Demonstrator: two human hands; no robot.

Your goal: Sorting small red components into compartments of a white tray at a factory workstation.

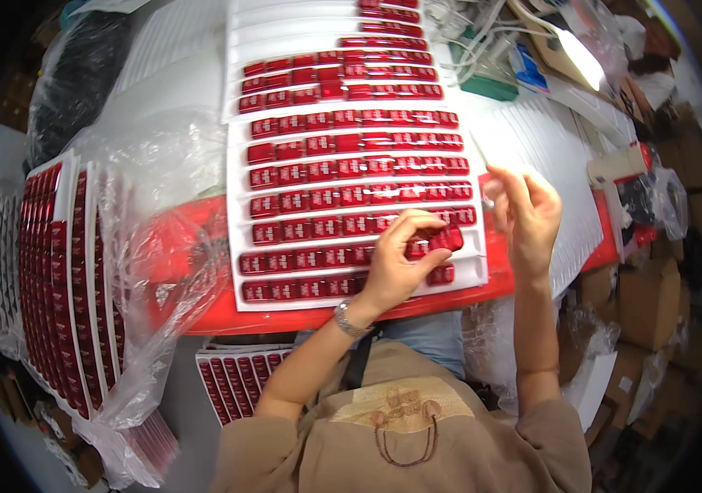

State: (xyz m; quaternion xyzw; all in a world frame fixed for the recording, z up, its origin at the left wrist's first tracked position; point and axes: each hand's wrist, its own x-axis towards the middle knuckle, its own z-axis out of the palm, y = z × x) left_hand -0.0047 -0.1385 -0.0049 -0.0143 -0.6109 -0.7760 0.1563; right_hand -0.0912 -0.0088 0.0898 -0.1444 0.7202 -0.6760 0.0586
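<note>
A white ribbed tray (273,238) lies in front of me, its slots filled with rows of small glossy dark-red pieces (337,227) with pale print. Over its lower right part, my left hand (404,255) pinches one small red piece (447,239) between thumb and fingers, tilted above the rows. Just off the tray's right edge, my right hand (526,209) is raised, fingers curled together toward the thumb. Whatever those fingertips hold, if anything, cannot be made out.
A second white tray (285,37), partly filled, adjoins behind. Plastic-wrapped red-filled trays (59,279) stand at left; another tray (240,378) sits below the red table edge (318,319). White ribbed trays (548,156) lie at right, under a lit lamp (579,57) and cables.
</note>
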